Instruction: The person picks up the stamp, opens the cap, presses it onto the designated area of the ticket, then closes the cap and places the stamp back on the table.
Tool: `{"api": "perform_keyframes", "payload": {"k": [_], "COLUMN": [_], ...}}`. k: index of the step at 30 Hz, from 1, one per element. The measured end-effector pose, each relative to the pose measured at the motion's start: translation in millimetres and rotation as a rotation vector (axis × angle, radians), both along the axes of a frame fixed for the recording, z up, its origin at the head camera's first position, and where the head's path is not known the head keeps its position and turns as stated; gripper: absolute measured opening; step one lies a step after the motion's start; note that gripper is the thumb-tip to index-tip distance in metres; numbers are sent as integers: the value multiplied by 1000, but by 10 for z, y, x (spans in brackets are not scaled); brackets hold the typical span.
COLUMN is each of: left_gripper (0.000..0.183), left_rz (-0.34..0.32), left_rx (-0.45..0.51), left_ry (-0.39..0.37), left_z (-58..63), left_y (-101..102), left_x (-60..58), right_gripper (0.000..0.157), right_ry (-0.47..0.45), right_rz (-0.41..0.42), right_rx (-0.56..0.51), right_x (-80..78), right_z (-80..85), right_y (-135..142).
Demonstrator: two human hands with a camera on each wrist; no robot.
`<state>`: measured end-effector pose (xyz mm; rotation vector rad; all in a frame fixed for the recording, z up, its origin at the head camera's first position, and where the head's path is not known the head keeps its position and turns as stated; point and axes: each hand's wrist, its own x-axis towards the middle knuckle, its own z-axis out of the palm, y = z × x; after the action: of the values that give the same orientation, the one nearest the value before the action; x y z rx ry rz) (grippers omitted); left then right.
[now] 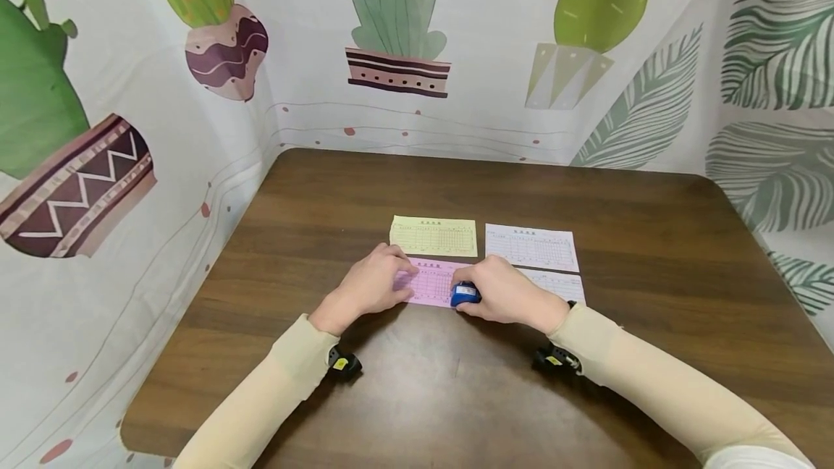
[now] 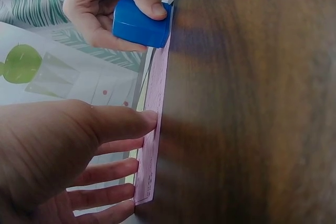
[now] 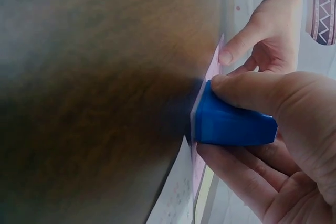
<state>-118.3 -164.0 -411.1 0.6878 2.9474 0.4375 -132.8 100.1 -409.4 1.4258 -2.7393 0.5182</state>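
Note:
A pink printed form (image 1: 431, 282) lies on the wooden table between the two hands. My right hand (image 1: 504, 289) grips a blue stamp (image 1: 465, 294), its base down on the right end of the pink form. In the right wrist view the thumb lies along one side of the stamp (image 3: 231, 121) and the fingers are on the other. My left hand (image 1: 374, 281) rests on the left end of the pink form, fingers spread and thumb near its front edge. The left wrist view shows these fingertips on the paper (image 2: 152, 153), with nothing gripped.
Behind the pink form lies a yellow form (image 1: 433, 237). To the right is a white form (image 1: 531, 248), with another white form (image 1: 554, 282) in front of it, partly hidden by my right hand. A cactus-print cloth (image 1: 489, 121) hangs behind the table (image 1: 313, 208).

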Motion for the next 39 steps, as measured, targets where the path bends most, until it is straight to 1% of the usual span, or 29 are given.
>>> {"api": "perform_keyframes", "payload": {"k": [7,13,23,31,35,39], "left_gripper": [36,35,36,36,35,34], "left_rz": [5,11,9,-3,-7,-18], "left_rx": [-8,-23,-25,-38,-35,-39], "left_ry": [-18,-18,-17,-21,-8,5], "left_z": [17,6,0,3,0,11], "left_y": [15,20,27,17,12,27], "left_x": [-12,-11,-12,-8,-9,-31], "right_gripper": [19,19,19,18,19,19], "right_ry": [-15,-48,-70,-59,-53,-46], "right_rz": [-10,-11,-9,-1,3,26], "right_rx": [-13,-12,-19,-59,-59,-58], "right_x": [17,21,9,41,41,15], "right_z": [12,-10,-24,-104,-90,-45], "right_y": [23,27,36,50,44,62]}}
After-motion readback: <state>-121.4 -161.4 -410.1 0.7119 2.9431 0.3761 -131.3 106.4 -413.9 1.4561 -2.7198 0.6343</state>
